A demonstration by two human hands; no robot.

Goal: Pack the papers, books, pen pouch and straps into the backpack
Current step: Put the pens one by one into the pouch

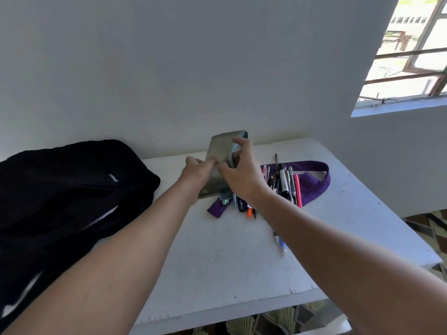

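Two bare forearms reach out from the near edge over a white table [229, 257], its painted top scuffed and chipped along the near rim. Nearest on the right, a single pen with a blue grip [280, 243] lies alone, partly under the right forearm. Farther in, a loose spread of pens and markers [287, 182], black, white, pink and orange among them, lies across a purple strap [319, 182] that loops around toward the far right, one flat end poking out at the near left of the pile. At the centre of the table, both hands meet on the pen pouch [219, 151], a flat grey-green case with a teal edge, tipped up on its near end with its far end raised toward the wall. The left hand [197, 172] grips the pouch's left side, fingers curled onto its face. The right hand [242, 170] holds the teal edge on the right, thumb and fingers hooked around it, index finger lifted over the top; a few pen ends show beneath the pouch's lower end. On the left side of the table, just beside the left forearm, the black backpack [72, 189] lies slumped, a small pale label on its top, its mouth not clearly readable. Behind it all stands a plain white wall, with a barred window [411, 54] at far right.
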